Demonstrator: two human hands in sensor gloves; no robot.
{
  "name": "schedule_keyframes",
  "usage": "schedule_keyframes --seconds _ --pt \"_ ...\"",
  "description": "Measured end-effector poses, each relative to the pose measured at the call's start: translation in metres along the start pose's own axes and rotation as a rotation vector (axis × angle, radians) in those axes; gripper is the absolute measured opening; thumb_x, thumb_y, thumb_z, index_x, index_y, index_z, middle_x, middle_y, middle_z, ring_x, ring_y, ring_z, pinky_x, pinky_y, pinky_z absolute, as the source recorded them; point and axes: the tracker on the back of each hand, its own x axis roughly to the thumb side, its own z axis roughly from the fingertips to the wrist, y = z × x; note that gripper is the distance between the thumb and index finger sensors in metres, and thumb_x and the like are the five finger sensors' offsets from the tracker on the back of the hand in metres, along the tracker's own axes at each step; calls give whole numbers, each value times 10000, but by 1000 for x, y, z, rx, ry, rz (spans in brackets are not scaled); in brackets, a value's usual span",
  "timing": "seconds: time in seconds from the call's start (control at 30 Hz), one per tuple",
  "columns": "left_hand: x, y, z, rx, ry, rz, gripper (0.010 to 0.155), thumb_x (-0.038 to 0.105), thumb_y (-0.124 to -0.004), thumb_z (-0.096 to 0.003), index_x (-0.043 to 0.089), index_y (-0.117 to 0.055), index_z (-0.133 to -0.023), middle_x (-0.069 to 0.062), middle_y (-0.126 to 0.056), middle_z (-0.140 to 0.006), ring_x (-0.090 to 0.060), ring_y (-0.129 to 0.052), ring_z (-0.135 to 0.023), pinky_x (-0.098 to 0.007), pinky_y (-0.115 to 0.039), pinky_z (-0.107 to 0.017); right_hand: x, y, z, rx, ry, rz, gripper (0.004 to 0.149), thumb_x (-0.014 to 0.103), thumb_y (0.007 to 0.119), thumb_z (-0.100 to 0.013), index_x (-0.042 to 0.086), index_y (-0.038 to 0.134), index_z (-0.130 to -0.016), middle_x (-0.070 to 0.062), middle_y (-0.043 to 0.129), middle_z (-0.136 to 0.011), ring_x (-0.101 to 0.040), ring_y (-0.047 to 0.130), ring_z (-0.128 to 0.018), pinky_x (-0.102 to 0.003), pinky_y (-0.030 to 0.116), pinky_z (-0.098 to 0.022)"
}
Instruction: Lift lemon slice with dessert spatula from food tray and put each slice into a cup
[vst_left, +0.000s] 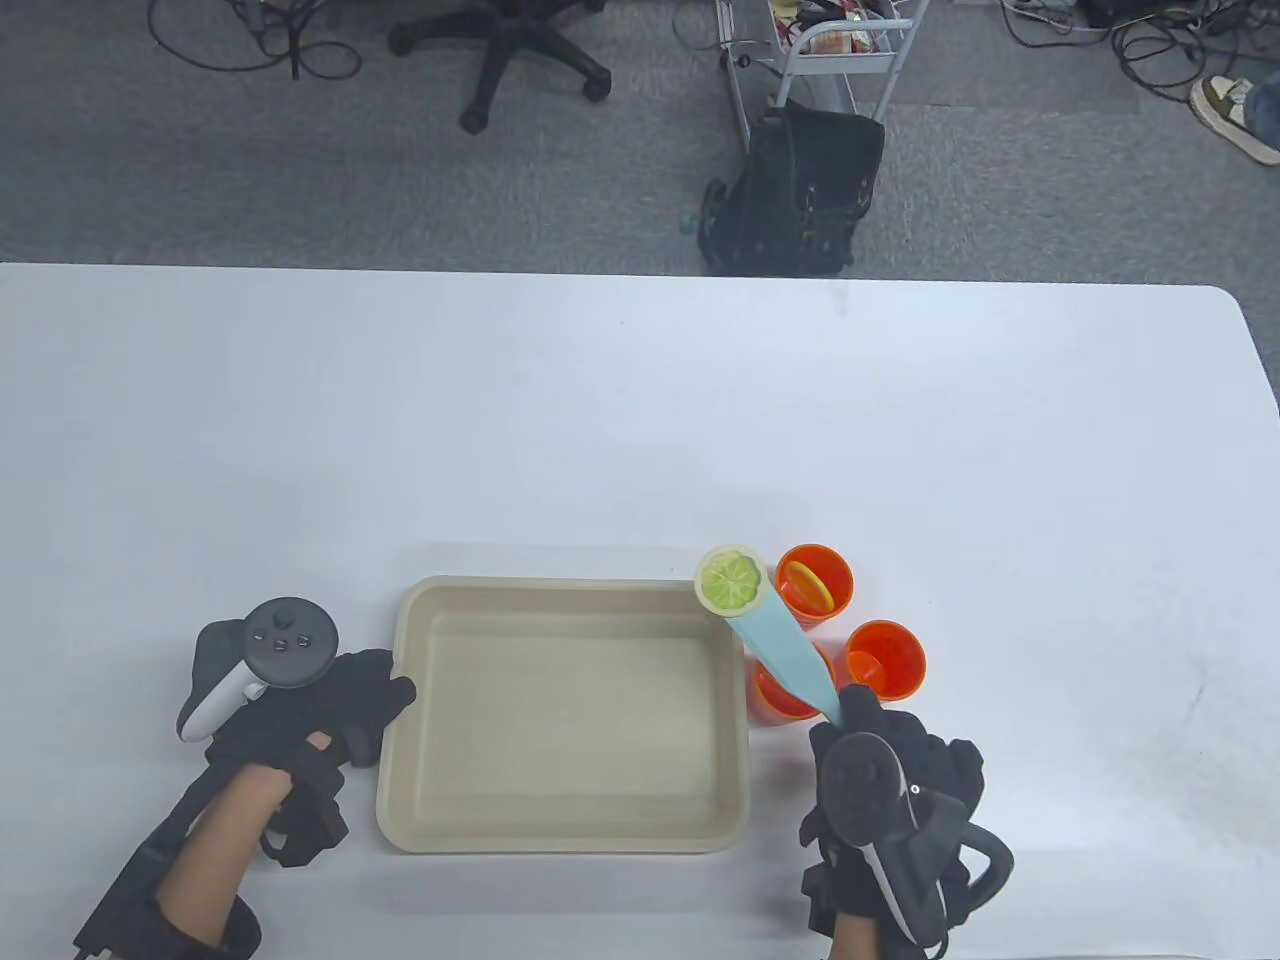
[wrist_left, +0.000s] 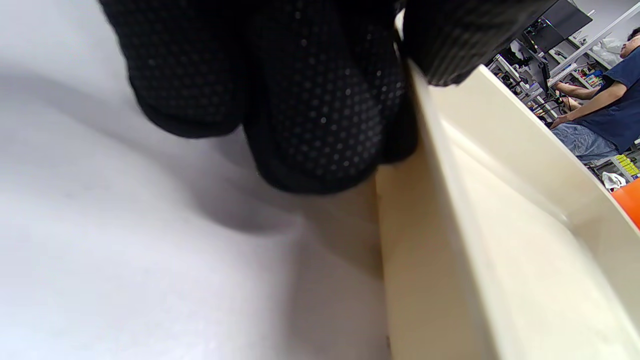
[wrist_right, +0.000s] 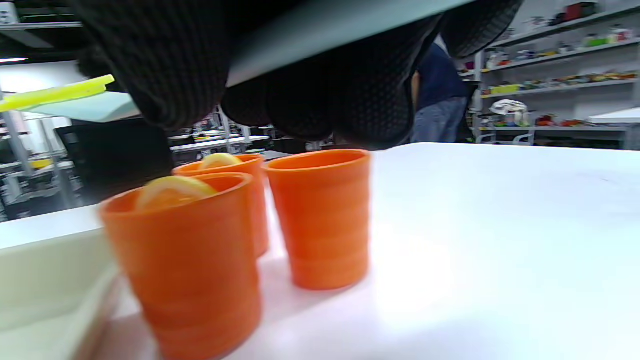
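Note:
My right hand (vst_left: 880, 760) grips the handle of a pale blue dessert spatula (vst_left: 785, 650). A green-yellow lemon slice (vst_left: 731, 581) lies on its blade, lifted above the tray's far right corner. Three orange cups stand right of the beige food tray (vst_left: 400, 720): the far cup (vst_left: 817, 585) holds a slice, the near cup (vst_left: 780, 700) sits partly under the spatula, the right cup (vst_left: 884, 660) shows no slice. In the right wrist view the near cup (wrist_right: 185, 265) and the cup behind it show slices. My left hand (vst_left: 330, 715) holds the tray's left rim (wrist_left: 425, 165).
The tray's inside shows no slices in the table view. White table surface stretches far and right of the cups. A black bag (vst_left: 800, 195) and a metal cart (vst_left: 830, 50) stand on the floor beyond the table's far edge. A person (wrist_left: 600, 110) sits in the background.

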Motion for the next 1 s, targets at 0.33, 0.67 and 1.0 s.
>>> schedule_keyframes --seconds 0.33,0.67,1.0 --pt "0 0 1 0 1 -2 595 472 -767 -585 64 -714 -1015 6 -1010 -653 -159 -1083 -458 -440 -901 -447 -47 3 -4 52 270 -145 526 395 907 -442 226 836 -935 -80 914 -819 -266 960 -681 -678 497 -730" --pt "0 0 1 0 2 -1 594 471 -766 -586 64 -714 -1015 5 -1010 -654 -160 -1082 -459 -441 -901 -447 -81 4 -6 151 430 -282 528 328 945 -433 144 868 -922 -150 916 -808 -342 946 -671 -714 453 -714" --pt "-1 0 1 -3 1 3 594 472 -766 -587 63 -716 -1014 3 -1010 -654 -161 -1082 -459 -442 -900 -447 -85 -15 -1 59 417 -295 527 329 941 -442 141 863 -928 -153 913 -813 -345 942 -678 -713 451 -717"
